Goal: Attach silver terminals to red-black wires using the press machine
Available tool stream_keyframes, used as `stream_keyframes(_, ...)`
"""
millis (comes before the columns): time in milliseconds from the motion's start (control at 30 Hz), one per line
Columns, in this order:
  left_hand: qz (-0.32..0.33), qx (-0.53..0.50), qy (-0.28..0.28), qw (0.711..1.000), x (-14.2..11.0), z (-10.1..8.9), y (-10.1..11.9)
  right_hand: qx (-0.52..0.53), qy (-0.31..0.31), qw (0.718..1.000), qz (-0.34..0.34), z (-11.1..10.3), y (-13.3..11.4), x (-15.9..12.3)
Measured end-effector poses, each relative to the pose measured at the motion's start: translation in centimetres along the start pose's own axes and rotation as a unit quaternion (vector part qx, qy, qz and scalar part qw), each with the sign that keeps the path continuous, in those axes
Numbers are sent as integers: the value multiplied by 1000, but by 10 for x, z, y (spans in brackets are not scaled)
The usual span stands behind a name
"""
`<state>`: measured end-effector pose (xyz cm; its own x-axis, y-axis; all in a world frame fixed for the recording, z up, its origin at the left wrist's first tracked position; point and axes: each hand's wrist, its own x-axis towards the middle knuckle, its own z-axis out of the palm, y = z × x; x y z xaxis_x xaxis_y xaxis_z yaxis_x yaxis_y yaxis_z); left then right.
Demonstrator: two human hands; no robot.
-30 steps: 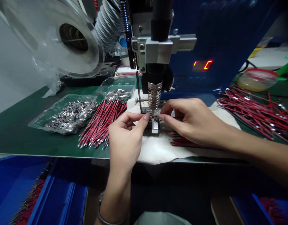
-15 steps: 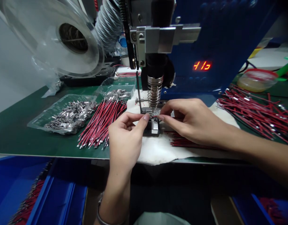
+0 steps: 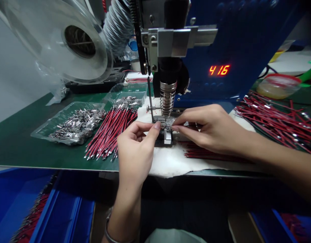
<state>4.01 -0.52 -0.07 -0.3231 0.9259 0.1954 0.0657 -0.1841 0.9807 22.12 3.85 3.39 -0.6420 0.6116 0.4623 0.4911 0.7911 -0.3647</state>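
My left hand (image 3: 137, 145) is closed in a pinch, thumb and forefinger together at the left of a small metal fixture (image 3: 167, 135). What those fingertips hold is too small to make out. From the right, my right hand (image 3: 208, 130) pinches a thin dark wire (image 3: 192, 126) at the same fixture. The fingertips of both hands are a short gap apart. Just above them stands the machine's spring-wrapped head (image 3: 167, 98). A row of red and black wires (image 3: 206, 152) lies below my right hand on a white cloth (image 3: 168, 163).
On the left, a clear tray (image 3: 39, 131) holds small metal sleeves (image 3: 76, 125) beside a pile of red and black wires (image 3: 111, 133). More wires (image 3: 277, 121) lie at the right. A blue machine housing (image 3: 211, 91) with a red digit display (image 3: 219, 70) rises behind. Blue bins (image 3: 66, 202) sit below the table edge.
The digits on the red display have changed. My right hand has shifted very slightly at the fixture, and more of the dark wire shows at its fingers. My left hand keeps its pinch.
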Motion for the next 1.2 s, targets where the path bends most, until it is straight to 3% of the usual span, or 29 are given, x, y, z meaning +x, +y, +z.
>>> stream_keyframes(667,6,27,-5,1000,-1,0,-1,-7,10,998,-61,0,6,-1)
stream_keyframes(1000,10,36,-8,999,0,2,-2,-10,13,999,-36,2,5,0)
stream_keyframes(1200,7,24,-5,1000,-1,0,-4,-12,-13,999,-28,-10,9,0)
